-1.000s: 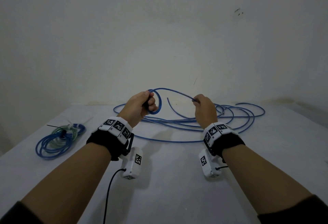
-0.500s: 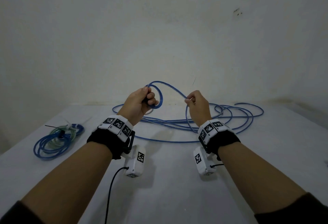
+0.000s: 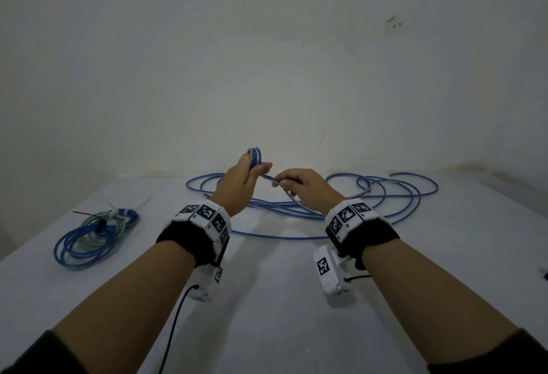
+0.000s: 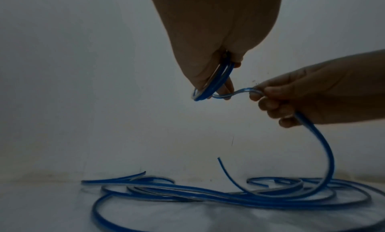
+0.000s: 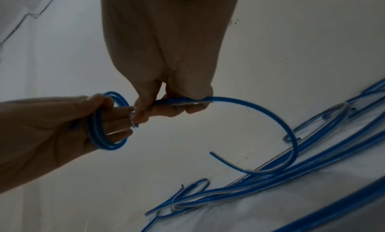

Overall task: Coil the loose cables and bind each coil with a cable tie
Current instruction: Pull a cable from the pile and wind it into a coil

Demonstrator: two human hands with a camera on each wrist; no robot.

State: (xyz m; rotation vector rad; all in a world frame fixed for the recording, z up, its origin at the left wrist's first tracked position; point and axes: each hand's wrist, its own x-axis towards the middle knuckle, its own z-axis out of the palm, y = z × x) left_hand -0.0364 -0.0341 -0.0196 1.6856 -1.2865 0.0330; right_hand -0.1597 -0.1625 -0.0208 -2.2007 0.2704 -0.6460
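Holding a small coil of blue cable in left hand, raised above white table; fingers and thumb curled round two or three turns, seen plainly in right wrist view. Coil hangs below left hand in left wrist view. Pinching the next stretch of same cable in right hand, just beside the left, fingertips nearly touching; fingers curled over the strand, thumb on top. Right hand grips the strand in right wrist view too, left hand close at its side.

Trailing down from right hand in a curve to the loose remainder, spread in wide overlapping loops across far side of table, toward the wall. One cut end stands up off the heap.

Lying at far left of table, well apart from hands: finished bundle of blue and pale green cable, bound with a black cable tie, tail sticking out left. White tie just beyond it.

Strapped on both wrists: black bands with white marker blocks, camera units beneath.
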